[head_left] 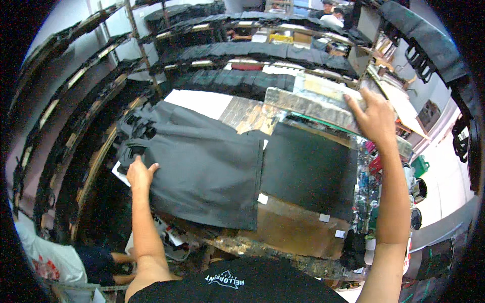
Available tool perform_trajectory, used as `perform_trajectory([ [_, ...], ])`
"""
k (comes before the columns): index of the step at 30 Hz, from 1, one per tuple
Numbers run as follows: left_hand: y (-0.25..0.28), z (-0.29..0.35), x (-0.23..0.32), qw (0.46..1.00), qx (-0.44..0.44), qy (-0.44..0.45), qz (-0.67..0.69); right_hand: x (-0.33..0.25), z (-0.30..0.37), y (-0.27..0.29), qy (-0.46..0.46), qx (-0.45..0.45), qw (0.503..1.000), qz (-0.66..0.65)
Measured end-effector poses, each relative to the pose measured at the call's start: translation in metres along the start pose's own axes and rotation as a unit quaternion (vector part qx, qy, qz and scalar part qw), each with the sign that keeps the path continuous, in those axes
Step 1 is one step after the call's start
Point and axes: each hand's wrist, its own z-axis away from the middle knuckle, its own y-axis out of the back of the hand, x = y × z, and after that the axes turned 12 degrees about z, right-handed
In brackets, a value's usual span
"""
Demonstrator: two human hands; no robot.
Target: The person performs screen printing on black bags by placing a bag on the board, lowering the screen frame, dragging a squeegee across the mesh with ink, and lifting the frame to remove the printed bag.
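A dark grey garment (202,161) lies flat on a worn, paint-stained work table (298,227). My left hand (140,174) rests on the garment's left edge, fingers spread. My right hand (373,118) is raised at the far right and grips the edge of a long framed printing screen (313,103), which is tilted up above the table. A black rectangular pad (308,169) sits on the table right of the garment, under the lifted screen.
Rows of dark garments (252,53) lie on long tables curving away behind. Metal racks (76,126) line the left side. Pots and containers (414,192) crowd the right edge. People are at the far back (331,15) and low on the left (60,260).
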Motion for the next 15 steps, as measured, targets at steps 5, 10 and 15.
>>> perform_trajectory([
  [5, 0.038, -0.04, 0.016, 0.957, 0.11, -0.146, 0.225, -0.002, -0.001, 0.005, 0.005, 0.01, 1.0, 0.014],
  [10, 0.028, -0.111, -0.004, 0.969, 0.136, -0.157, 0.134, -0.004, 0.0, 0.007, 0.008, 0.032, 0.999, -0.009],
  [15, -0.058, -0.124, -0.052, 1.0, 0.026, 0.013, -0.005, -0.003, 0.002, 0.006, 0.013, 0.043, 0.999, -0.013],
])
